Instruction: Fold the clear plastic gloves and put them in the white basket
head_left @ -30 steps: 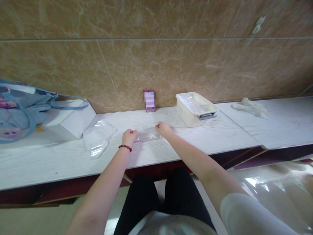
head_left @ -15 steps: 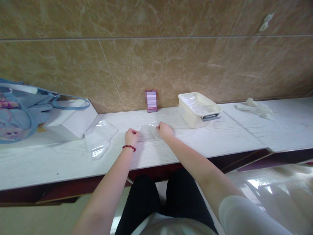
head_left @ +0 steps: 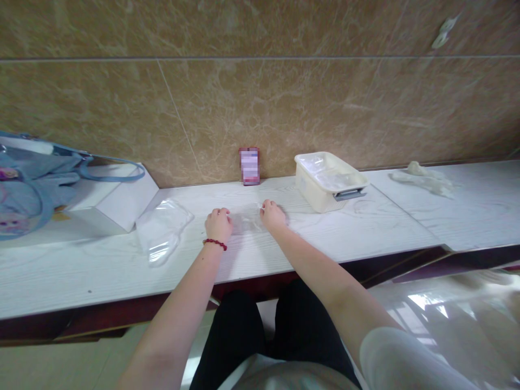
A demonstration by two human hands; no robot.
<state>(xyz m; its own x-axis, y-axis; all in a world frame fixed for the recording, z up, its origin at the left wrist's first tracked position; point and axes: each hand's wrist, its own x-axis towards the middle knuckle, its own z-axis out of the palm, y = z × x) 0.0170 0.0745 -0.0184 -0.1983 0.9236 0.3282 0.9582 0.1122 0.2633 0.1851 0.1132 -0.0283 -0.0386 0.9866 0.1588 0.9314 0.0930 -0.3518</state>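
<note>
A clear plastic bag (head_left: 246, 219) lies low over the white counter between my hands. My left hand (head_left: 219, 224), with a dark red beaded bracelet above it, has its fingers curled over the bag's left side. At the opposite side, my right hand (head_left: 273, 214) pinches the edge between thumb and fingers. The fingertips of both hands are partly hidden. Farther left, a pile of clear plastic bags (head_left: 163, 230) rests flat beside a white box. To the right of my hands stands a cream plastic bin (head_left: 317, 192) with clear plastic inside.
A phone-like red-edged object (head_left: 249, 167) leans against the tiled wall (head_left: 284, 108). On the left, a blue bag (head_left: 28, 187) sits against the white box (head_left: 116, 203). Crumpled whitish gloves or cloth (head_left: 424, 177) lie far right. The counter's front edge (head_left: 255, 275) runs before my legs.
My left hand has turned over, knuckles now up, and its fingers press onto the bag's side. The bag looks flatter and more gathered. My right hand has barely moved.
</note>
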